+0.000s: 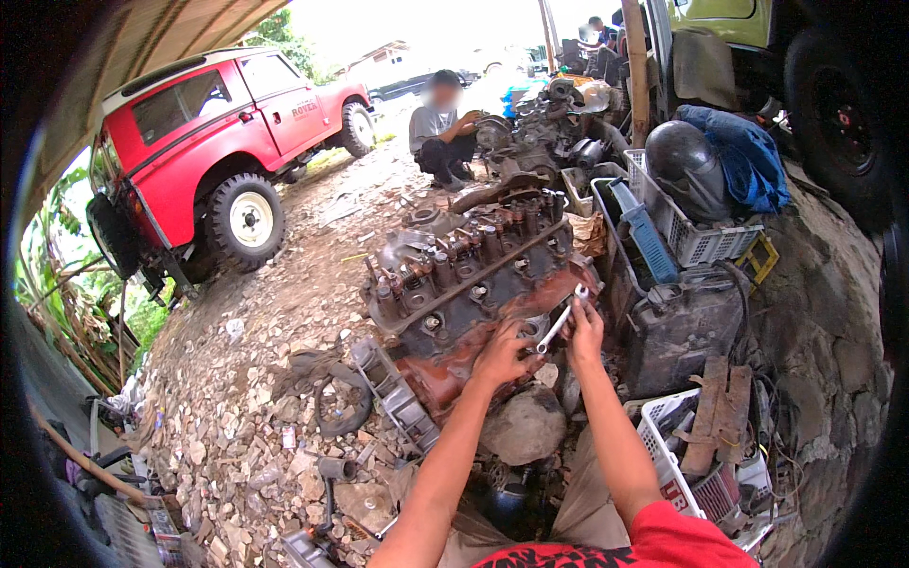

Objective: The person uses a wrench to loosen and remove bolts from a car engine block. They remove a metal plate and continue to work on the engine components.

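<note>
Here, two hands flank one wrench beside one engine.

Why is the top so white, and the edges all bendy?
Head view, top: glare washes the sky white; head view, rim: the fisheye lens bends the roof and leaves dark corners; head view, middle: the engine and wrench look fairly clear.

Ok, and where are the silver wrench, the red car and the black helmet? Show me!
Silver wrench (pixel 560 323), head view: middle of its shaft.
Red car (pixel 235 140), head view: its painted side.
Black helmet (pixel 689 168), head view: middle of its shell.
</note>
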{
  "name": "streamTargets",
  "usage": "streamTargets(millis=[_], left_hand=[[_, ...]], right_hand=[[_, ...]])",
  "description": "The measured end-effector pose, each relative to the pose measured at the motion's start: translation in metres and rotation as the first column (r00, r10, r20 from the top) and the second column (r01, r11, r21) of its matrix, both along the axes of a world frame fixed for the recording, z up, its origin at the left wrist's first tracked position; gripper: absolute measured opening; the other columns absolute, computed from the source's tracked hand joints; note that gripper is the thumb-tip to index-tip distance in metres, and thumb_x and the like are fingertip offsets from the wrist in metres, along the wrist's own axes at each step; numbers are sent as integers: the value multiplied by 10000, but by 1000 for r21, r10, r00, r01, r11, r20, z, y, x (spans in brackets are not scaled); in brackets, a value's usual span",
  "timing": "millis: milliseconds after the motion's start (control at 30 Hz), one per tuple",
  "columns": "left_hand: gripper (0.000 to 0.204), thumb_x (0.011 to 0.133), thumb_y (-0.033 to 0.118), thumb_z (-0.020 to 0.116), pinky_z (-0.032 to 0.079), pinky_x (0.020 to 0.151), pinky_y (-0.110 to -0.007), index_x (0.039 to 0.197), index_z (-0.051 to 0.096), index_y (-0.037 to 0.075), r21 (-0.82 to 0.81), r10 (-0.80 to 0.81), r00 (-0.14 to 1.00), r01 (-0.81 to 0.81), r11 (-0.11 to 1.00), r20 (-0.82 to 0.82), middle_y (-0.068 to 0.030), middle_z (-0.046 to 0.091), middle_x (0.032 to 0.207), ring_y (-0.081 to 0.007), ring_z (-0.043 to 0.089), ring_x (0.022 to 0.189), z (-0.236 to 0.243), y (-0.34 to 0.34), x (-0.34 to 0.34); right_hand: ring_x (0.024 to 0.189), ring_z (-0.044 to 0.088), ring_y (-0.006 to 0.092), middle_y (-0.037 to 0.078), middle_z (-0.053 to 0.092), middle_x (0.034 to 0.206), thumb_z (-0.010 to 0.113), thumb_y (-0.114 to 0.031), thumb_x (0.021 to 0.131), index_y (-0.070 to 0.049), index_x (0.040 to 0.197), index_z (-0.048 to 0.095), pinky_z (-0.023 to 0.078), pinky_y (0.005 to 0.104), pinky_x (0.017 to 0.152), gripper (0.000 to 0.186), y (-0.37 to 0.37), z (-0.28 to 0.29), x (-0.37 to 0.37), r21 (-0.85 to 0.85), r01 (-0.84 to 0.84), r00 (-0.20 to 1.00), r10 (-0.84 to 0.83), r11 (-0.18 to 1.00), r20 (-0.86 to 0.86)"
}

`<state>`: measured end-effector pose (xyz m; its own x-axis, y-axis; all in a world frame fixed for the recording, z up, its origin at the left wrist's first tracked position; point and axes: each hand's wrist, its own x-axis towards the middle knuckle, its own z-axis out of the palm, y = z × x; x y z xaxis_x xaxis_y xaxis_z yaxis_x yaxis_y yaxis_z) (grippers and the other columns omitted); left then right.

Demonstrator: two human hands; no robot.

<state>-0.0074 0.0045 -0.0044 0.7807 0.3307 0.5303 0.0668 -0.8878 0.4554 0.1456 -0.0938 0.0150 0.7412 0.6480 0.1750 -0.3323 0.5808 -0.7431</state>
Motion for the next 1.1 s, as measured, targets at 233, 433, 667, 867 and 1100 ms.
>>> streamTargets(millis=[233, 433, 667, 867, 1100], left_hand=[[173, 799, 186, 743, 368, 1059, -427, 966, 763, 147, -81, -84, 996, 81, 993, -27, -120, 576, 1185, -324, 489, 1215, 6, -2, 4], [187, 812, 210, 739, 352, 1066, -437, 977, 725, 125, 23, -49, 999, 49, 999, -18, -110, 557, 1196, -332, 453, 1240, 3, -2, 4], [246, 798, 243, 753, 367, 1041, -436, 966, 700, 71, 35, -66, 998, 65, 997, 3, -116, 572, 1156, -331, 488, 1192, 10, -5, 4], [257, 807, 253, 745, 366, 1041, -430, 985, 691, 76, 124, -46, 999, 45, 991, 6, -114, 570, 1153, -332, 490, 1189, 8, -3, 1], [272, 823, 252, 733, 348, 1071, -444, 1032, 680, 86, 56, -28, 999, 30, 998, -25, -123, 553, 1222, -348, 450, 1245, 9, -6, 2]], right_hand=[[530, 425, 118, -19, 432, 653, 558, -225, 988, -96, 877, 527, 336, 264, 485, 173, -55, -89, 26, -123, 77, 954, -109, 989, -279], [538, 464, 165, 32, 516, 673, 563, -249, 972, -75, 854, 530, 402, 310, 511, 212, -81, -144, 22, -277, 65, 948, -146, 959, -282], [592, 509, 190, 67, 572, 716, 558, -253, 951, -72, 877, 541, 409, 332, 555, 196, -105, -188, 23, -396, -1, 944, -130, 918, -304], [605, 517, 194, 71, 583, 726, 577, -275, 937, -83, 915, 550, 420, 336, 567, 195, -102, -193, 24, -282, -69, 894, -66, 957, -444], [620, 527, 194, 75, 589, 741, 570, -276, 937, -79, 937, 544, 422, 335, 568, 199, -102, -205, 26, -326, -77, 908, -69, 942, -414]])
